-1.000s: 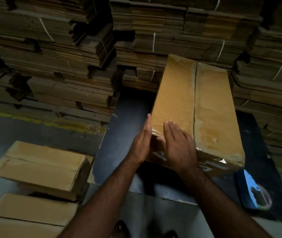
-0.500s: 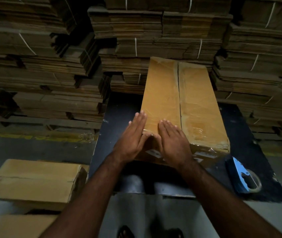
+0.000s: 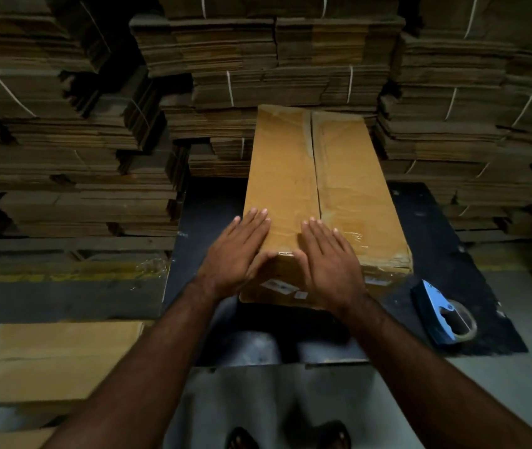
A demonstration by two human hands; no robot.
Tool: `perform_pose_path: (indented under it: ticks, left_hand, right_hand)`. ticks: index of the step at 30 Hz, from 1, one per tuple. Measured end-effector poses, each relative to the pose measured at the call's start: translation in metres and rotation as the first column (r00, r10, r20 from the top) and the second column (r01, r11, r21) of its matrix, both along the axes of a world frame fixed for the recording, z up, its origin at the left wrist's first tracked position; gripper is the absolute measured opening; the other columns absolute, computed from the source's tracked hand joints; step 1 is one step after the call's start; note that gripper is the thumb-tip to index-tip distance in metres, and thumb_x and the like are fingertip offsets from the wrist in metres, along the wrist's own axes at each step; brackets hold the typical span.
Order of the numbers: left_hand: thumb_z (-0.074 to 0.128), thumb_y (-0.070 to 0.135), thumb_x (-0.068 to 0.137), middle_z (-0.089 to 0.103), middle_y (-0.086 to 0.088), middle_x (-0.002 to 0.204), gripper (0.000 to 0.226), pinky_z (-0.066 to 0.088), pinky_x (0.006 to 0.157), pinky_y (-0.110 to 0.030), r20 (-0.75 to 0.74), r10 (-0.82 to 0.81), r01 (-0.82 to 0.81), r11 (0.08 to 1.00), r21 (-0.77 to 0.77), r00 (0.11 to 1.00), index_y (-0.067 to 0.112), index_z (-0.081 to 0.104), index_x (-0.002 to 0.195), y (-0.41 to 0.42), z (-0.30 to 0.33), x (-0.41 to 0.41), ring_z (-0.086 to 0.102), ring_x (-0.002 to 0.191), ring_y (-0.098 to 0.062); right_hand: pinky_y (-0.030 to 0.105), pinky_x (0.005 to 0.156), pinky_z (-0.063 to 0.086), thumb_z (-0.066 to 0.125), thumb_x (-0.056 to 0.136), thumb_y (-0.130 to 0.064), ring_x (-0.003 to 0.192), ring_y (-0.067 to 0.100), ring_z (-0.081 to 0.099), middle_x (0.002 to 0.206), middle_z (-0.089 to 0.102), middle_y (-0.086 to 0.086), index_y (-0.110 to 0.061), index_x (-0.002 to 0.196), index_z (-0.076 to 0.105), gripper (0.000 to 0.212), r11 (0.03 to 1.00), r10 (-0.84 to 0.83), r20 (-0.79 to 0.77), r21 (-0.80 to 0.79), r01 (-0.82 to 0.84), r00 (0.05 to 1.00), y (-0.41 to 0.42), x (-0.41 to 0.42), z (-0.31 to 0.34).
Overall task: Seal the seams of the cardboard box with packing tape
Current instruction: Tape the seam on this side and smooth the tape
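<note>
A long cardboard box (image 3: 348, 176) lies on a dark table (image 3: 433, 241), its top flaps meeting in a centre seam that runs away from me. Shiny clear tape covers the near edge and wraps down the front face. My left hand (image 3: 237, 254) lies flat on the near left corner of the box, fingers spread, thumb on the front edge. My right hand (image 3: 331, 259) presses flat on the near end, just left of the seam. A blue tape dispenser (image 3: 443, 314) with a roll of clear tape rests on the table to the right, held by neither hand.
Bundles of flat cardboard (image 3: 274, 59) are stacked high behind the table and on both sides. Two more closed boxes (image 3: 50, 361) sit on the floor at lower left. My feet show below the table's near edge.
My left hand has turned from edge-on beside the box to flat over its near left corner. The right hand stays pressed on the near end. The view has shifted slightly.
</note>
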State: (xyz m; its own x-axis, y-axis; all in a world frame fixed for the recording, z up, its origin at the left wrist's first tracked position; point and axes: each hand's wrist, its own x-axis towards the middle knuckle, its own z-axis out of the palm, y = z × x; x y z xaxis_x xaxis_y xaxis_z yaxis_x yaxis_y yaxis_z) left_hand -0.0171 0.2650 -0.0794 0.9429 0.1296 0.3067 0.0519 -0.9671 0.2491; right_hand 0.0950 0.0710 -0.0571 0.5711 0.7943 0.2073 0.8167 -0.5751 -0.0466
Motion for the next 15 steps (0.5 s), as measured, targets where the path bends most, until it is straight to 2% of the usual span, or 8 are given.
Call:
perform_pose_path:
  ticks: [3,7,11,13,15]
  left_hand:
    - [0.023,0.057,0.104,0.038,-0.016,0.156,0.074,0.019,0.122,-0.049,0.039,-0.02,0.019,0.999,0.035,0.999,0.001,0.045,0.147,-0.006,-0.008,0.01,0.028,0.148,-0.033]
    - [0.027,0.052,0.103,0.022,-0.017,0.163,0.072,0.013,0.123,-0.047,0.021,-0.111,0.11,0.993,0.038,0.994,0.001,0.03,0.153,0.008,-0.013,0.001,0.013,0.152,-0.03]
    - [0.03,0.054,0.102,0.013,-0.015,0.166,0.075,0.014,0.123,-0.047,0.007,-0.058,0.057,0.996,0.066,0.998,0.002,0.024,0.156,0.009,-0.011,-0.012,0.007,0.154,-0.025]
    - [0.028,0.056,0.102,0.018,-0.014,0.165,0.074,0.014,0.123,-0.048,0.007,0.0,-0.001,0.989,0.145,1.0,0.003,0.029,0.154,-0.001,-0.003,-0.009,0.012,0.153,-0.024]
    - [0.023,0.057,0.103,0.026,-0.015,0.162,0.074,0.017,0.122,-0.048,0.018,0.009,-0.012,0.976,0.215,1.0,0.003,0.035,0.152,-0.019,0.008,0.004,0.022,0.151,-0.025]
  right_hand:
    - [0.044,0.119,0.023,0.013,0.104,-0.052,0.146,0.025,0.033,0.157,0.037,0.013,-0.007,0.152,0.035,0.069,0.996,-0.015,0.029,-0.087,0.018,0.999,-0.003,0.005,-0.009]
    - [0.046,0.119,0.02,0.015,0.103,-0.056,0.148,0.026,0.028,0.16,0.031,0.013,-0.009,0.156,0.024,0.07,0.986,0.011,0.104,-0.165,0.006,0.995,-0.007,0.007,-0.012]
    - [0.049,0.121,0.019,0.03,0.099,-0.061,0.152,0.027,0.014,0.165,0.016,0.014,-0.016,0.159,0.005,0.079,0.99,0.002,0.067,-0.14,0.007,0.998,-0.019,0.003,-0.009]
    - [0.047,0.122,0.017,0.025,0.102,-0.06,0.152,0.024,0.013,0.164,0.017,0.011,-0.013,0.159,0.01,0.075,0.997,-0.034,0.04,-0.063,0.037,0.999,-0.023,0.006,-0.007]
    - [0.045,0.122,0.019,0.019,0.105,-0.054,0.151,0.022,0.02,0.162,0.026,0.01,-0.009,0.157,0.023,0.069,0.995,-0.097,0.023,0.025,0.097,0.995,-0.026,0.01,-0.007]
